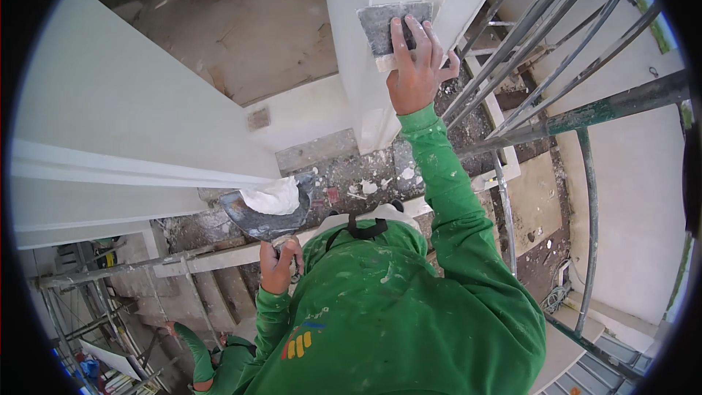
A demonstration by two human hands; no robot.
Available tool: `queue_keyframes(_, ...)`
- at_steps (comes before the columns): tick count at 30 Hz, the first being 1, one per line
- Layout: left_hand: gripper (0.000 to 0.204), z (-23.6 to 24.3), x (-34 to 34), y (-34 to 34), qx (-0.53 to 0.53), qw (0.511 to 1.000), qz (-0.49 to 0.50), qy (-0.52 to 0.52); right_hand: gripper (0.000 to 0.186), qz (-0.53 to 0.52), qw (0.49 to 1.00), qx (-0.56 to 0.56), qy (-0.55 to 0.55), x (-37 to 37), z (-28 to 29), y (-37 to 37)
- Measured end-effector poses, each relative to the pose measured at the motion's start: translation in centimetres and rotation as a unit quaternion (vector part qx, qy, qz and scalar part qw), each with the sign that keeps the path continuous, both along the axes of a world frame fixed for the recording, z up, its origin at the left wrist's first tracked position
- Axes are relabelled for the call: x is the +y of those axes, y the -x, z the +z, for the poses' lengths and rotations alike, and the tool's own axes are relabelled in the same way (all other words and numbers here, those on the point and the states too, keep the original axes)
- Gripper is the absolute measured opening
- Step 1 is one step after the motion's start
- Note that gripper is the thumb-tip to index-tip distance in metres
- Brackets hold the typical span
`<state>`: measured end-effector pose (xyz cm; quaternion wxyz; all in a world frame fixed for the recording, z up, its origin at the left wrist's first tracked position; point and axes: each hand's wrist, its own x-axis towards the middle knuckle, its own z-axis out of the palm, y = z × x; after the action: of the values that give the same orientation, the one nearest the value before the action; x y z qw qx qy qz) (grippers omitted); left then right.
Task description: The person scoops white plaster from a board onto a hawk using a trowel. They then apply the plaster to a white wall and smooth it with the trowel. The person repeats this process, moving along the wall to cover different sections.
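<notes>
My right hand (417, 77) is raised in front of a white pillar (351, 44), holding a broad putty knife (374, 29). Its grey, worn blade lies against the pillar's face, with my fingers spread over the back of it; the palm side is hidden. Lower down, my left hand (276, 267) is closed round the handle of a wide grey trowel (252, 225). A thick mound of white plaster (274, 196) sits on that trowel's dark metal face. The trowel is beside a white wall edge at my left. Plaster spots mark my green sleeves.
Scaffold tubes (523, 44) rise close to my right arm, and a thick crossing pipe (585, 113) runs behind it. Beneath me are dirty boards (344, 175) scattered with plaster crumbs. At lower left another person's green sleeve (194, 351) shows beside more scaffolding (73, 322).
</notes>
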<state>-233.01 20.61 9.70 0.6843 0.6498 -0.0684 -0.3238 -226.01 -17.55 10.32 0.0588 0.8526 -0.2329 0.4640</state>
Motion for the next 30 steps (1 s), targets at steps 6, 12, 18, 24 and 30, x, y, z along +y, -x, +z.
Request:
queue_keyframes(6,0.031,-0.4,3.7,-2.0,0.032,0.999,0.006,0.009,0.061,-0.048,0.998,0.036,0.02,0.2,-5.8,0.3)
queue_keyframes(12,0.028,-0.1,4.6,-4.0,0.03,0.998,-0.046,0.015,0.062,-0.047,0.991,0.122,-0.03,1.1,-11.5,2.9)
queue_keyframes(18,0.036,-0.6,2.4,-5.0,0.074,0.982,-0.131,0.115,0.053,0.051,0.982,0.102,-0.148,4.5,-7.7,8.7)
queue_keyframes(24,0.049,0.9,-2.9,-4.9,0.346,0.85,-0.259,0.301,0.041,0.293,0.787,-0.099,-0.534,11.4,1.8,14.0)
queue_keyframes(30,0.035,3.0,-8.0,-7.7,0.272,0.819,-0.402,0.308,0.054,0.355,0.827,0.152,-0.409,8.5,4.6,15.9)
